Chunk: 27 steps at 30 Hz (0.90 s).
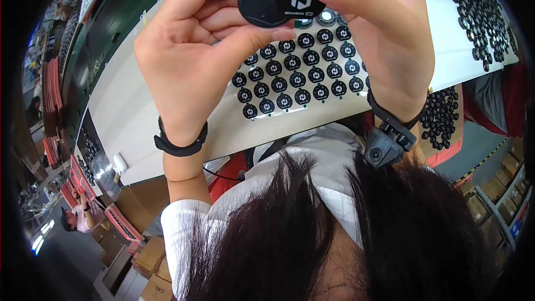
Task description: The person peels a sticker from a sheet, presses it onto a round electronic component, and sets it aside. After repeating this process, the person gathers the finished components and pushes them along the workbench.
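Observation:
At the top of the view, my left hand (181,58) grips a round black disc-shaped part (257,5) by its rim, thumb below and fingers behind. Two small holes show on the disc's face. My right hand (390,39) pinches a round black sticker (291,10) with a white emblem between thumb and fingers. The sticker overlaps the right side of the disc; whether it is stuck down I cannot tell. Beneath my hands lie rows of matching round stickers (297,79) with small green tabs, partly hidden by my hands.
A pale table (161,117) runs beneath my hands. Many black round parts (473,17) cover the far right surface, with another pile (440,114) nearer me. A green conveyor (108,50) passes along the left. Another person (89,214) and cardboard boxes (153,256) are at lower left.

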Tool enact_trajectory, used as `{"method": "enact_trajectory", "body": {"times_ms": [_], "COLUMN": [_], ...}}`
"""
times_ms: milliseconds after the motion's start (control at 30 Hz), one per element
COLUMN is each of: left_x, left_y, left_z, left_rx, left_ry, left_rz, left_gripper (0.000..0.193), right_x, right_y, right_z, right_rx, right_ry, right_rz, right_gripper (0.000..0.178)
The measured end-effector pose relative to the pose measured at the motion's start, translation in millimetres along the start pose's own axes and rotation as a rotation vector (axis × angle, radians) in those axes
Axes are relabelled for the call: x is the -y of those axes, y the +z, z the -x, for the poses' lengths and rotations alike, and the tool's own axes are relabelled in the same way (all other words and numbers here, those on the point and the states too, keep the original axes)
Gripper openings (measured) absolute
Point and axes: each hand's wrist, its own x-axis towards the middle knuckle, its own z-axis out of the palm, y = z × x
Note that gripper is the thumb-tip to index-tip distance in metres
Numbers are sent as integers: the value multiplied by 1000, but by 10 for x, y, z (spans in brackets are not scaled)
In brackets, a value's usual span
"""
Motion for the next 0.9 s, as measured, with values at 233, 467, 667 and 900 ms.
{"method": "enact_trajectory", "body": {"times_ms": [233, 467, 667, 900], "left_x": [-163, -121, -140, -136], "left_y": [118, 108, 127, 205], "left_z": [42, 56, 53, 35], "left_rx": [-118, -134, -109, -134], "left_ry": [105, 94, 150, 85], "left_rz": [-326, -284, -331, -177], "left_gripper": [35, 36, 36, 36], "right_x": [19, -32, 3, -47], "right_y": [145, 70, 120, 66], "right_z": [41, 69, 79, 123], "right_rx": [-360, -269, -277, -246], "right_ry": [327, 232, 205, 140], "right_rz": [-26, -30, -87, -97], "right_gripper": [27, 27, 27, 27]}}
